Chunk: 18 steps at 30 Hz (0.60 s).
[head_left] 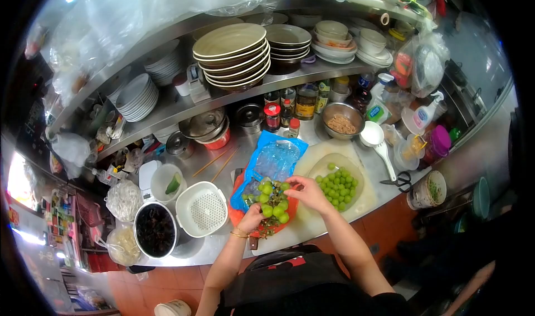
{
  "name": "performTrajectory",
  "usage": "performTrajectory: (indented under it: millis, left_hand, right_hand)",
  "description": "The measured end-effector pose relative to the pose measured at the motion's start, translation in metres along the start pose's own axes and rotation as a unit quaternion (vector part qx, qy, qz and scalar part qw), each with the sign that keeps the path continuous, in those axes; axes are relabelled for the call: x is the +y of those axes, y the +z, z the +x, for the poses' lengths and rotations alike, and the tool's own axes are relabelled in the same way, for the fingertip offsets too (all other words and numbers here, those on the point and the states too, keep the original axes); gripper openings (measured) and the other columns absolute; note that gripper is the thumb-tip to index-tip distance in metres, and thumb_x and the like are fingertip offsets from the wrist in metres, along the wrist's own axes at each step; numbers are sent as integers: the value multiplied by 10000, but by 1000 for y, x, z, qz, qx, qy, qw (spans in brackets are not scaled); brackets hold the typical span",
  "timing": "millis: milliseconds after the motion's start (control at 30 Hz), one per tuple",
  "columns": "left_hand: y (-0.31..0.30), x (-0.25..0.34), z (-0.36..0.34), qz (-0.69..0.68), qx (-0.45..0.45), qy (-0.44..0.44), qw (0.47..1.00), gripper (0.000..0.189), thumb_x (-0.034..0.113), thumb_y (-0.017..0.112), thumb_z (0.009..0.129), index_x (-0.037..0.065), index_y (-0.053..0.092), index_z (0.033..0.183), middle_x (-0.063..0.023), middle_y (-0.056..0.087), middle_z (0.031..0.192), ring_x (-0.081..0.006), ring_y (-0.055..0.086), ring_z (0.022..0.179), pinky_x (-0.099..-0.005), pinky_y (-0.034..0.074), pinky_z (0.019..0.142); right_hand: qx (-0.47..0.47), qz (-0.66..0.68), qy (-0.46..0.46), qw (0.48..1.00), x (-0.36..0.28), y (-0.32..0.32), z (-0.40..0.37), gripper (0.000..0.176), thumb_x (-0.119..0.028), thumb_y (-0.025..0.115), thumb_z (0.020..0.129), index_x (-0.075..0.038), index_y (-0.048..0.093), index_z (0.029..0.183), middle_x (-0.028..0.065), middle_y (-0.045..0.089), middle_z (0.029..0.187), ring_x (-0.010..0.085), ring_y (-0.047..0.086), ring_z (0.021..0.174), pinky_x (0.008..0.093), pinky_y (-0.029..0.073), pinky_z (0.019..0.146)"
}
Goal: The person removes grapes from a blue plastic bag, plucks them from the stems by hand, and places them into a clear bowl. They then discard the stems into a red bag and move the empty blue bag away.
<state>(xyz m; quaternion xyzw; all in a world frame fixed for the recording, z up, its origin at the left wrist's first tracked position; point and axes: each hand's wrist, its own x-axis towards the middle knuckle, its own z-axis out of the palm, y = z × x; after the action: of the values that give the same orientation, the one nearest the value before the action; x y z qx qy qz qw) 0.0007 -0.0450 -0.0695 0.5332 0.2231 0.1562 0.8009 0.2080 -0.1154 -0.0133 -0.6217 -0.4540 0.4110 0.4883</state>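
My left hand [252, 219] grips a bunch of green grapes [267, 211] from its left side, above an orange-red plastic bag [238, 206]. Some bare stems show among the fruit. From the right, my right hand [310, 194] reaches to the top of the bunch, its thumb and fingers closed at a single grape [285, 186]. Loose grapes fill a shallow translucent bowl [319, 168] on the cutting board [305, 218], close to my right wrist. Behind the bunch lies an open blue package [298, 144] with a clear plastic liner.
Left of the bag stand a white square colander [182, 218] and a pot of dark food [156, 229]. At the back right are a metal bowl of brown food [341, 128], a white ladle [384, 154] and black scissors [402, 181]. Stacked plates [229, 43] load the shelf above.
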Motion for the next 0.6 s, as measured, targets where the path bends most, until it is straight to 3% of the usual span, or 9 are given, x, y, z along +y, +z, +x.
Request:
performTrajectory:
  millis: [200,400,500,600]
  left_hand:
    - [0,-1,1,20,0,14,1000,326,121,601,810,-11,548,1103,-38,593,1051,-109,554,933,-277,443,841]
    - [0,2,-1,20,9,13,1000,306,126,605,809,-7,560,1081,-29,606,1017,-99,560,902,-270,445,828]
    - [-1,1,-2,14,12,17,1000,300,133,610,808,-6,567,1070,-27,609,1007,-98,562,894,-269,446,822]
    - [-1,1,-2,10,12,17,1000,313,134,614,805,-7,564,1081,-30,609,1015,-102,563,903,-269,445,825]
  right_hand:
    - [-33,-48,-6,998,-3,-7,-3,292,-169,646,785,7,597,1013,39,601,858,92,542,761,231,436,690]
    - [-54,14,-46,997,11,-3,3,272,-187,528,873,32,579,1027,72,563,1040,134,505,964,261,387,855]
    - [-40,58,-19,997,10,-2,3,293,-210,556,852,26,591,1022,98,586,997,159,533,918,265,406,829]
    - [-83,76,-18,993,20,-2,6,269,-185,548,861,17,576,1037,51,561,1054,122,499,978,265,386,865]
